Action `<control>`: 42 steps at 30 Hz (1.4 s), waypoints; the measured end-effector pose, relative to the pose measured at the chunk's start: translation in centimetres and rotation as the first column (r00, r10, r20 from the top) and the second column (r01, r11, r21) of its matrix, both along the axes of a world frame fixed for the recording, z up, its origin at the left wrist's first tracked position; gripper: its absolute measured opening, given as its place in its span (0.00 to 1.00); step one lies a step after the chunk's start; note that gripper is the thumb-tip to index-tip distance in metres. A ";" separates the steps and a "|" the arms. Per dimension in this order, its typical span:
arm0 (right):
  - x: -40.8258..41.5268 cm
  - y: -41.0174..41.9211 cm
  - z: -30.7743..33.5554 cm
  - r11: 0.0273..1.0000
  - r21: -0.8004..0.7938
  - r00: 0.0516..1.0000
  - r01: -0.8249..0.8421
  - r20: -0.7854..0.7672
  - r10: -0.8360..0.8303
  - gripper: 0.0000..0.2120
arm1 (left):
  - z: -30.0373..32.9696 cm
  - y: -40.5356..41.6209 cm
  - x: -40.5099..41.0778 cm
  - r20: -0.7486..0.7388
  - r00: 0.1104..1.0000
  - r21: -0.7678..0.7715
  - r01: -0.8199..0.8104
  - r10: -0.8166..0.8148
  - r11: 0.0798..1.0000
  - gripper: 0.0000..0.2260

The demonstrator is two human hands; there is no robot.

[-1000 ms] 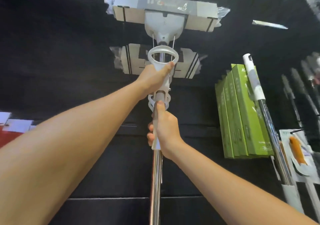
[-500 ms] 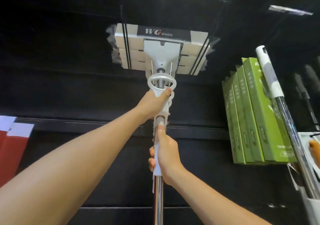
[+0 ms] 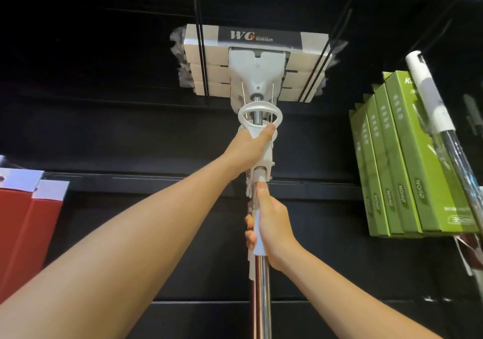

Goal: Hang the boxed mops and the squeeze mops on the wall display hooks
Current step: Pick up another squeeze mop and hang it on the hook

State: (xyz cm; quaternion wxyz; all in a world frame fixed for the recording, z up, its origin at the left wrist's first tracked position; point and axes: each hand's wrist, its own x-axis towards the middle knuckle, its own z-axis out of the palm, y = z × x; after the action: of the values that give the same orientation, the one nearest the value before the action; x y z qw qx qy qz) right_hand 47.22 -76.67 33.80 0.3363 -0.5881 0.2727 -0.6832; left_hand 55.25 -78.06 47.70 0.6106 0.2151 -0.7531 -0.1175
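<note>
Both hands, left hand (image 3: 252, 144) and right hand (image 3: 271, 223), grip squeeze mop (image 3: 257, 64) top centre, not released; green boxed mops (image 3: 407, 161) already hung right.

**A shop's mop display**

This is a retail store. A black slatted wall (image 3: 104, 135) carries stock on thin black hooks (image 3: 200, 25). Identical green boxes (image 3: 407, 161) hang in a row at the right, red boxes (image 3: 23, 223) with white hang tabs at the left. Several squeeze mops (image 3: 256, 61) with the same printed cardboard sleeves hang stacked one behind another, still in plastic wrap.
</note>
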 end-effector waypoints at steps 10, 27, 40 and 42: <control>-0.1 0.2 0.3 0.999 0.006 0.999 0.037 0.010 -0.037 0.23 | 0.6 0.4 -0.1 0.014 1.000 0.013 0.009 -0.009 1.000 0.22; 0.2 -0.1 0.5 0.998 0.044 0.999 0.048 0.021 -0.049 0.21 | 0.9 -1.2 -0.3 -0.005 1.000 -0.029 -0.020 0.020 0.999 0.26; -0.4 -1.0 0.1 0.999 0.015 0.999 0.040 -0.006 -0.040 0.21 | 0.5 -2.1 -0.7 -0.018 1.000 -0.041 -0.011 0.010 0.999 0.27; -0.6 -1.0 0.0 0.999 0.013 0.998 0.037 -0.045 -0.036 0.23 | 0.2 -2.2 -0.8 -0.017 1.000 -0.036 -0.020 0.020 0.999 0.25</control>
State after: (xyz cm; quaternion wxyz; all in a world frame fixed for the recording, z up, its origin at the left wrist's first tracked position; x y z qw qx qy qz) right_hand 46.58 -77.71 33.80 0.3214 -0.5960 0.2955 -0.6739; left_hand 54.42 -80.24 47.93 0.6216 0.2104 -0.7480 -0.0994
